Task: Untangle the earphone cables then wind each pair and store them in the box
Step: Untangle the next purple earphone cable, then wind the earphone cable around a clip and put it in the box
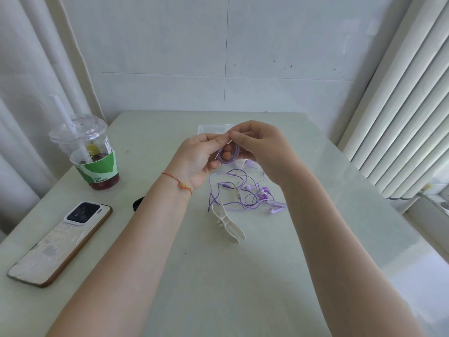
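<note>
A coil of purple earphone cable (229,155) hangs between my two hands above the middle of the table. My left hand (198,161) grips the coil from the left, and my right hand (260,148) pinches its top from the right. Below them a loose tangle of purple earphones (245,193) lies on the table, earbuds toward the right. A white cable winder clip (228,223) lies in front of the tangle. The clear plastic box (209,128) sits behind my hands, mostly hidden by them.
A plastic drink cup with a straw (91,152) stands at the left. A phone (63,242) lies face down near the left front edge. A small black object (138,203) peeks out beside my left forearm. Blinds hang at the right.
</note>
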A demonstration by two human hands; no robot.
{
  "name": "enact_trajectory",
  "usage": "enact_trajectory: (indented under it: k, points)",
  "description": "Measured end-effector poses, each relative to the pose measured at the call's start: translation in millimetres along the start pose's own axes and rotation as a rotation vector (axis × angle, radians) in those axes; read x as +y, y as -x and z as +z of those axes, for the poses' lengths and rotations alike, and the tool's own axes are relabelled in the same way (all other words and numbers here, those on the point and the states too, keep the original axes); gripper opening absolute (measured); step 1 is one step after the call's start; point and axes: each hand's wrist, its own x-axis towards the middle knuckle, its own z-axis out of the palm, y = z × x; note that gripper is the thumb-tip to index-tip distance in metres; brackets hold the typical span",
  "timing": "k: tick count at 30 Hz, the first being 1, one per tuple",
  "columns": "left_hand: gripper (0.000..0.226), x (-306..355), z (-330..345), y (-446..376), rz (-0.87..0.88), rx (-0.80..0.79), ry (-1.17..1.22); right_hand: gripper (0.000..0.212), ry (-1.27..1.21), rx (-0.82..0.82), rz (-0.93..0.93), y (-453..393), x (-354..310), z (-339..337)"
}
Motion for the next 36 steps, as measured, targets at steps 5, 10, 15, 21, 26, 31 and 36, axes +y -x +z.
enact_trajectory:
  k: [5, 10, 15, 21, 26, 31, 36]
  points:
    - [0.014, 6.3, 3.0, 11.4, -0.020, 0.069, -0.115, 0.004, 0.020, 0.035, 0.005, 9.2, -6.9, 5.0]
    - [0.012, -14.6, -5.9, 31.8, -0.066, 0.102, -0.161, 0.008, 0.100, 0.062, -0.007, 34.7, 7.2, 15.0]
    - [0.011, -47.9, -9.0, 41.9, -0.124, 0.179, 0.028, 0.009, 0.154, 0.142, 0.025, 50.7, 32.4, 29.9]
    - [0.015, -53.3, -10.6, 52.1, -0.044, 0.222, -0.161, 0.021, 0.137, 0.178, 0.026, 60.7, 51.7, 31.6]
    - [0.020, -56.3, -42.2, 48.3, 0.368, 0.644, -0.992, 0.010, 0.035, 0.229, 0.065, 61.5, 56.1, 16.2]
    - [0.035, -63.6, -68.0, 49.7, -0.211, 0.520, -1.587, 0.009, -0.002, 0.237, 0.105, 62.2, 61.2, 14.9]
    - [0.040, -76.6, -58.6, 44.5, 0.028, 0.421, -1.544, 0.009, 0.050, 0.232, 0.117, 62.4, 65.0, 17.8]
